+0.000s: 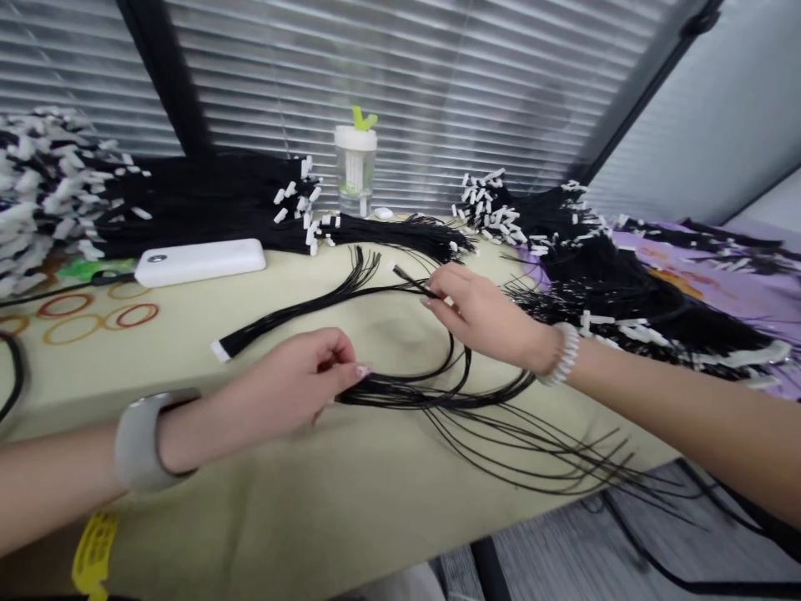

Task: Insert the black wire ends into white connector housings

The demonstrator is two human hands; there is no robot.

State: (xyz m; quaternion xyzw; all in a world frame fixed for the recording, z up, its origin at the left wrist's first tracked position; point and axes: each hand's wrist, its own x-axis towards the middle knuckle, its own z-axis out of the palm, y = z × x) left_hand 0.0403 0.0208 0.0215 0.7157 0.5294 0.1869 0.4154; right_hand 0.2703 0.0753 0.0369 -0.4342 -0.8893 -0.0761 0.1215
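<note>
My left hand (300, 376), with a grey band on its wrist, pinches a bundle of thin black wires (400, 391) low over the table. The loose ends of that bundle fan out to the right, toward the table's front edge. Farther up and to the right, my right hand (479, 313), wearing a beaded bracelet, has thumb and fingers closed on a few black wires near a small white connector. Between and behind my hands lies a black wire harness (275, 321) with a white connector (220, 350) at its left end and split wire ends at the other.
Big piles of black wires with white connectors (56, 184) stand at the back left, and more wires (626, 284) lie at right on purple sheeting. A white power bank (200, 263), rubber bands (75, 328) and a clear cup (355, 171) sit on the table.
</note>
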